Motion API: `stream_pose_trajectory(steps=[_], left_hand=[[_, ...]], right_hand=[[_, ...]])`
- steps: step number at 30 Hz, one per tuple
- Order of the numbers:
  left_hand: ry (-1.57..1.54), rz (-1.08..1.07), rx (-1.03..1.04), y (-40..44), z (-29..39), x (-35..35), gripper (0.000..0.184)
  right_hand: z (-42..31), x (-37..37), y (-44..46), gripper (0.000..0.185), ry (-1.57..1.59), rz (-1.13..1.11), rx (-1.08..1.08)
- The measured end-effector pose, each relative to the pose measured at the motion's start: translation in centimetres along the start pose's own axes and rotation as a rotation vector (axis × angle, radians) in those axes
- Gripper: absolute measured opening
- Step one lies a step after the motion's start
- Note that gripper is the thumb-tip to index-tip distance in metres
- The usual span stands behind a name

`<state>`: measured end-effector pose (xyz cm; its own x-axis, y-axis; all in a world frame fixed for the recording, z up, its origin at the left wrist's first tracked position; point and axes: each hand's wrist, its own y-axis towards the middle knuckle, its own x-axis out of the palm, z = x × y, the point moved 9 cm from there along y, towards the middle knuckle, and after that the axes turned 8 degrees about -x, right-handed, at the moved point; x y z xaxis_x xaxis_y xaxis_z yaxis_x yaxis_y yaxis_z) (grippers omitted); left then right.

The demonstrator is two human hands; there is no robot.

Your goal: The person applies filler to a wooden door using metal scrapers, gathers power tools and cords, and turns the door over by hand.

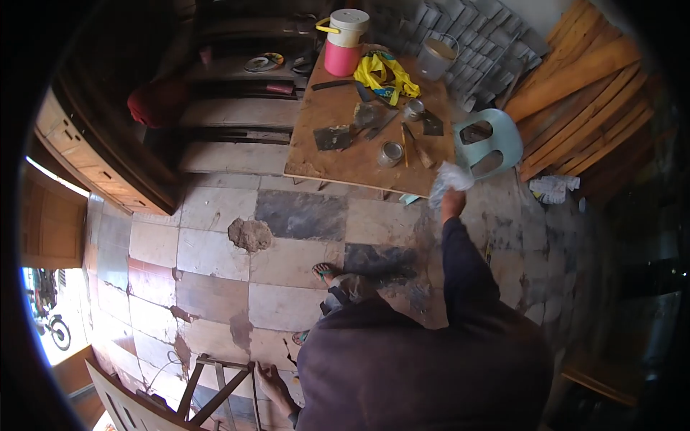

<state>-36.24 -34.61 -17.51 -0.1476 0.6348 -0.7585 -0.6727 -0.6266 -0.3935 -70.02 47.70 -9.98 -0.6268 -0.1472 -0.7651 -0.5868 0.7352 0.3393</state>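
Your right hand [453, 204] is gripping a bag [449, 179], axis unclear, by the table's [332, 161] near-right corner; left hand [272, 383]: grip indeterminate.

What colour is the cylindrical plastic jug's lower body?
The jug's lower body is pink, clearest in the head view.

The right hand [453, 204] grips crumpled whitish plastic [448, 179] by a wooden table's [338, 161] corner — the left hand [273, 384] is just beside a frame [221, 395].
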Motion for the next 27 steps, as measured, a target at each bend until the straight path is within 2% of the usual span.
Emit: stream_pose_trajectory(steps=[2, 4, 5, 8, 9, 12, 13, 16, 17, 18, 19, 20, 21, 22, 23, 24, 25, 26, 27], left_hand=[[0.009, -0.04, -0.093, -0.2, 0.5, 1.3, 0.062], [0.049, -0.084, -0.161, -0.6, 1.8, 2.6, 0.063], [0.087, -0.08, -0.133, -0.4, 3.2, 3.0, 0.063], [0.017, -0.079, -0.043, 0.1, 6.0, 3.6, 0.063], [0.035, -0.048, 0.018, 0.1, 7.3, 3.3, 0.063], [0.066, -0.013, 0.036, 0.3, 8.4, 2.7, 0.063], [0.048, -0.016, 0.013, 0.1, 8.0, 2.7, 0.063], [0.01, -0.045, -0.064, -0.5, 6.1, 2.9, 0.064], [0.009, -0.058, -0.102, -0.8, 4.9, 3.2, 0.065], [0.001, -0.05, -0.155, -1.2, 3.4, 3.2, 0.066], [0.053, -0.017, -0.185, -1.6, 1.7, 3.5, 0.07], [-0.006, -0.01, -0.193, -2.4, 1.4, 3.5, 0.071], [-0.08, -0.045, -0.362, -4.5, 4.9, 2.0, 0.071], [-0.114, -0.007, -0.312, -3.8, 0.2, 3.6, 0.072], [-0.103, 0.029, -0.324, -4.6, 0.4, 3.3, 0.072], [-0.015, 0.127, -0.245, -5.0, 1.2, 2.2, 0.07], [-0.12, 0.168, -0.271, -5.4, 0.6, 1.8, 0.067], [-0.064, 0.2, -0.327, -5.9, 0.9, 0.7, 0.067], [-0.015, 0.212, -0.374, -6.2, 1.1, 0.1, 0.067]], right_hand=[[2.5, 0.2, 5.6, 0.032, 0.055, 0.129, 0.012], [5.0, 3.2, 9.8, 0.032, 0.121, 0.053, 0.022], [5.5, 4.8, 11.1, 0.033, 0.156, 0.013, 0.028], [2.2, 7.9, 12.6, 0.035, -0.013, -0.162, 0.063], [1.7, 8.9, 12.9, 0.032, 0.017, -0.133, 0.092], [6.3, 17.3, 15.6, 0.03, 0.438, -0.165, 0.173], [2.0, 15.1, 13.8, 0.038, 0.75, -0.135, 0.335], [-2.2, 13.6, 12.8, 0.06, 0.721, -0.335, 0.482], [-3.6, 14.3, 12.8, 0.067, 0.691, -0.474, 0.388], [-4.0, 15.2, 12.9, 0.075, 0.633, -0.684, 0.161], [-5.2, 16.3, 12.9, 0.085, 0.523, -0.904, -0.281], [-5.7, 15.5, 11.5, 0.096, 0.489, -1.047, -0.611], [-7.4, 15.2, 10.7, 0.092, 0.309, -0.927, -1.038], [-7.3, 14.9, 10.6, 0.089, 0.223, -0.86, -1.085], [-7.9, 16.3, 10.1, 0.085, 0.243, -0.86, -0.962], [-7.9, 17.5, 9.7, 0.082, 0.331, -0.868, -0.7], [-7.0, 18.7, 9.2, 0.078, 0.483, -0.848, -0.353], [-8.0, 19.3, 6.6, 0.075, 0.584, -0.825, -0.141], [-8.7, 20.6, 3.6, 0.071, 0.626, -0.827, -0.037]])
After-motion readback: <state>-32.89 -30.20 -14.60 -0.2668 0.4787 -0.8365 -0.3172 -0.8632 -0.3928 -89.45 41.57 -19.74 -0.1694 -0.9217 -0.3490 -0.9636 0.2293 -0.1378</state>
